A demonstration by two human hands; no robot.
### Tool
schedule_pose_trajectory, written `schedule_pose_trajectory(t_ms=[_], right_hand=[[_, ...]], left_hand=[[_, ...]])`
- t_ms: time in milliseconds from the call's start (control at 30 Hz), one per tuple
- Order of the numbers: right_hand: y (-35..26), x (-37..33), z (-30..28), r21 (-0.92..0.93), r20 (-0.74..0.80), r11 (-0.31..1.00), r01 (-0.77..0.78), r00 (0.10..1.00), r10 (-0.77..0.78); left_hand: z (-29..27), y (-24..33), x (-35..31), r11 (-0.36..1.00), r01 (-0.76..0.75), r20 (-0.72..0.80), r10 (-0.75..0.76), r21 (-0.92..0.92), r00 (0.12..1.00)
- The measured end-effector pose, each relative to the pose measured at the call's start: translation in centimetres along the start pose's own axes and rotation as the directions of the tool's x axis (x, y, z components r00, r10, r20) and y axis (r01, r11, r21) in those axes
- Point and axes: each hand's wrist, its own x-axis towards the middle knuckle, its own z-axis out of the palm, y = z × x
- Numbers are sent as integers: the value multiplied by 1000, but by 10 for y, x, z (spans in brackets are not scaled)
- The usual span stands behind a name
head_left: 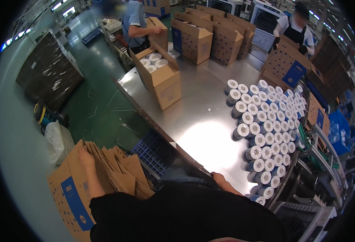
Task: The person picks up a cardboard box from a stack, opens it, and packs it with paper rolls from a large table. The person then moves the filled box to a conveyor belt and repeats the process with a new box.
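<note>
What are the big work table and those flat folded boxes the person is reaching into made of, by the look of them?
The work table looks like bare sheet metal, probably stainless steel: grey, smooth, throwing back a bright glare from the lights. The flat folded boxes under the left hand look like brown corrugated cardboard, matt, with thin layered edges and blue printed panels. The right hand rests at the table's near edge.

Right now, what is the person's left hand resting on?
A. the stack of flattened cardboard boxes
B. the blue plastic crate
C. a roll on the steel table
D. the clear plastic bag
A: the left hand lies on top of the stack of flattened cardboard boxes standing beside the steel table.
</note>
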Motion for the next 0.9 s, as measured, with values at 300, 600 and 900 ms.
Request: schedule_pose_trajectory(t_ms=[300, 600, 900], right_hand=[[20, -4, -6, 245, -117, 969, 44, 993, -15], [-120, -21, -187, 376, -674, 705, 601, 700, -236], [-180, -138, -307, -381, -783, 666, 641, 159, -601]], left_hand=[[-124, 57, -29, 966, -19, -9, 18, -258, 1000], [-356, 159, -107, 733, -624, -734, 261, -272, 627], [-430, 201, -173, -154, -920, -644, 754, -361, 126]])
